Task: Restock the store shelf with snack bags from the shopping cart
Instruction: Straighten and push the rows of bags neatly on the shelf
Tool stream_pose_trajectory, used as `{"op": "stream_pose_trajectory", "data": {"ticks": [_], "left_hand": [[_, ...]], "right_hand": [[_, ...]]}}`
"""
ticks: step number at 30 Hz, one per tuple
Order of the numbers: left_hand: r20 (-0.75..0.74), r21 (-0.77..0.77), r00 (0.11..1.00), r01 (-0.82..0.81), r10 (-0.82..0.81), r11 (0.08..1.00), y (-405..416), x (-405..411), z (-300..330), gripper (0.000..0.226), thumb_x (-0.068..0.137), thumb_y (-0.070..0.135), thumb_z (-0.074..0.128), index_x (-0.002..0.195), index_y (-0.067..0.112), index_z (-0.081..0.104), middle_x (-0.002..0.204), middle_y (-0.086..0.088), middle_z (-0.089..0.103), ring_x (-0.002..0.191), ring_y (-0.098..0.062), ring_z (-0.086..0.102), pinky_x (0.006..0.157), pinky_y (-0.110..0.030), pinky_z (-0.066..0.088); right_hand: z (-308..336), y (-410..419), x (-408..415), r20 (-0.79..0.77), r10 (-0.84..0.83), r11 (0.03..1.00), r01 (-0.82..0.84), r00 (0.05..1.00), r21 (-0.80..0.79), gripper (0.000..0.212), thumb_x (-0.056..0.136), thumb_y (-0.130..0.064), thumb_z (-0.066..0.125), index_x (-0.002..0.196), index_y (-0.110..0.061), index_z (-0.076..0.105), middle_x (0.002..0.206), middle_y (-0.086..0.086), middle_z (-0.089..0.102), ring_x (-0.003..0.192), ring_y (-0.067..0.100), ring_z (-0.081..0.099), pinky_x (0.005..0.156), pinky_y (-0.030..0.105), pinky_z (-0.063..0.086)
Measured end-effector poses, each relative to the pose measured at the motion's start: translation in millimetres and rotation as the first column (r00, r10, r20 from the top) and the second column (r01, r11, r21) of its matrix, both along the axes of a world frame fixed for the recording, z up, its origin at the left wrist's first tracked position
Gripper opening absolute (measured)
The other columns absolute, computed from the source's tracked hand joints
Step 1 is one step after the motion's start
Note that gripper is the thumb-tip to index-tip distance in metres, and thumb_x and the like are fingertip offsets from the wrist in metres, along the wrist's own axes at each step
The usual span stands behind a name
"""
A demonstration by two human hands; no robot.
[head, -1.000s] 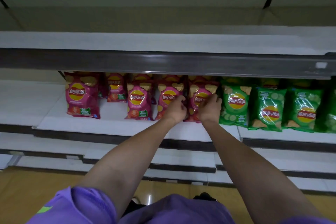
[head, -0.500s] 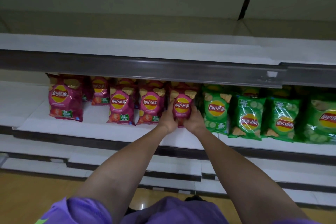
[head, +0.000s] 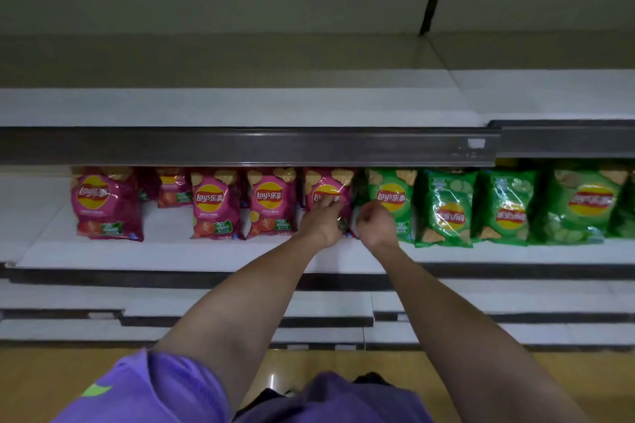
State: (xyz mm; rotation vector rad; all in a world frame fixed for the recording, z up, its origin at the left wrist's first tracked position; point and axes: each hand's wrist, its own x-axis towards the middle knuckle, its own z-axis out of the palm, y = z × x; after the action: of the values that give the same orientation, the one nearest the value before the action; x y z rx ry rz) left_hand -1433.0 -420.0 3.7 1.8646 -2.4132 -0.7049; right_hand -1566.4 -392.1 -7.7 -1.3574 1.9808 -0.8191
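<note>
1. The pink Lay's bag [head: 328,194] is stood upright on the white shelf [head: 178,251], last of the pink row, right beside the green bags [head: 445,208] at 3 o'clock.
2. The left hand [head: 323,220] is laid flat on the bag's front, fingers spread.
3. The right hand [head: 376,225] is curled loosely at its lower right corner; whether anything is pinched can't be told.
</note>
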Motion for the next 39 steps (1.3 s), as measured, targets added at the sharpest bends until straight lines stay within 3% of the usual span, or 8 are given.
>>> {"op": "stream_pose_trajectory", "data": {"ticks": [6, 9, 13, 18, 22, 26, 36, 39], "left_hand": [[-0.306, -0.060, 0.951, -0.068, 0.046, 0.996, 6.7, -32.7, 11.2, 0.023, 0.090, 0.003, 0.049, 0.103, 0.015, 0.064, 0.107, -0.008, 0.066, 0.096, -0.029, 0.064, 0.077, -0.036, 0.053], [-0.278, -0.093, 0.949, 0.124, -0.146, 0.988, 7.9, -54.1, 12.1, 0.053, 0.088, -0.007, 0.050, 0.135, 0.017, 0.058, 0.143, -0.006, 0.055, 0.129, -0.028, 0.052, 0.106, -0.037, 0.045], [0.077, -0.116, 0.904, 0.427, -0.420, 0.897, 2.8, -80.8, 8.4, 0.080, 0.093, -0.005, 0.050, 0.161, 0.025, 0.019, 0.169, 0.007, 0.005, 0.155, -0.014, 0.005, 0.122, -0.041, 0.016], [0.182, -0.039, 0.939, 0.302, -0.291, 0.952, 3.3, -102.1, -8.4, 0.080, 0.093, -0.004, 0.048, 0.161, 0.024, 0.016, 0.168, 0.009, -0.005, 0.155, -0.015, -0.004, 0.122, -0.047, 0.018], [-0.081, -0.302, 0.997, -0.021, -0.004, 0.953, 9.6, -116.5, -8.9, 0.068, 0.087, 0.005, 0.057, 0.152, 0.017, 0.038, 0.157, -0.005, 0.033, 0.143, -0.028, 0.030, 0.116, -0.042, 0.031], [-0.359, -0.015, 0.855, -0.405, 0.373, 0.914, 7.5, -129.1, -23.4, 0.086, 0.085, 0.008, 0.059, 0.159, 0.026, 0.016, 0.159, -0.013, 0.023, 0.139, -0.038, 0.035, 0.113, -0.049, 0.038], [-0.367, 0.120, 0.833, -0.398, 0.413, 0.909, 0.9, -131.2, -23.9, 0.091, 0.085, 0.005, 0.060, 0.158, 0.034, 0.015, 0.159, -0.011, 0.031, 0.135, -0.033, 0.046, 0.113, -0.041, 0.041], [-0.207, -0.122, 0.902, -0.409, 0.380, 0.904, 6.1, -132.6, -11.4, 0.073, 0.084, 0.007, 0.062, 0.150, 0.018, 0.035, 0.140, -0.014, 0.043, 0.125, -0.035, 0.047, 0.105, -0.046, 0.045]], "right_hand": [[6.9, 13.2, -24.2, -0.064, -0.107, 0.994, 0.106, 0.992, -0.012, 0.017, 0.093, -0.006, 0.054, 0.107, 0.003, 0.055, 0.100, 0.024, 0.065, 0.093, 0.040, 0.063, 0.074, 0.038, 0.048], [8.4, 20.3, -35.8, -0.059, -0.189, 0.982, 0.189, 0.980, -0.011, 0.021, 0.087, -0.002, 0.058, 0.108, 0.001, 0.055, 0.103, 0.022, 0.065, 0.095, 0.039, 0.063, 0.080, 0.042, 0.053], [5.4, 25.3, -70.2, -0.085, -0.180, 0.984, 0.179, 0.980, -0.010, 0.026, 0.086, 0.001, 0.054, 0.112, 0.001, 0.055, 0.104, 0.023, 0.065, 0.095, 0.040, 0.064, 0.078, 0.040, 0.052], [1.7, 17.7, -113.5, -0.133, 0.041, 0.999, -0.038, 0.990, 0.030, 0.039, 0.087, 0.002, 0.053, 0.124, -0.003, 0.061, 0.110, 0.021, 0.065, 0.098, 0.038, 0.064, 0.071, 0.030, 0.045], [-0.8, 7.6, -121.8, -0.105, 0.180, 0.983, -0.176, 0.978, 0.046, 0.056, 0.086, 0.001, 0.058, 0.141, -0.003, 0.046, 0.121, 0.023, 0.060, 0.108, 0.040, 0.060, 0.075, 0.028, 0.041], [-9.1, 0.8, -118.8, -0.031, 0.247, 0.967, -0.245, 0.968, 0.066, 0.069, 0.085, -0.004, 0.064, 0.148, -0.011, 0.035, 0.129, 0.019, 0.061, 0.115, 0.039, 0.060, 0.088, 0.033, 0.048], [3.9, -0.8, -123.1, 0.110, 0.375, 0.919, -0.384, 0.921, 0.085, 0.073, 0.087, -0.007, 0.065, 0.152, -0.018, 0.033, 0.136, 0.010, 0.057, 0.125, 0.030, 0.055, 0.106, 0.036, 0.044], [9.4, -2.8, -135.4, 0.076, 0.324, 0.943, -0.329, 0.943, 0.053, 0.060, 0.086, -0.002, 0.062, 0.143, -0.015, 0.045, 0.128, 0.010, 0.062, 0.114, 0.031, 0.060, 0.087, 0.029, 0.048]]}}
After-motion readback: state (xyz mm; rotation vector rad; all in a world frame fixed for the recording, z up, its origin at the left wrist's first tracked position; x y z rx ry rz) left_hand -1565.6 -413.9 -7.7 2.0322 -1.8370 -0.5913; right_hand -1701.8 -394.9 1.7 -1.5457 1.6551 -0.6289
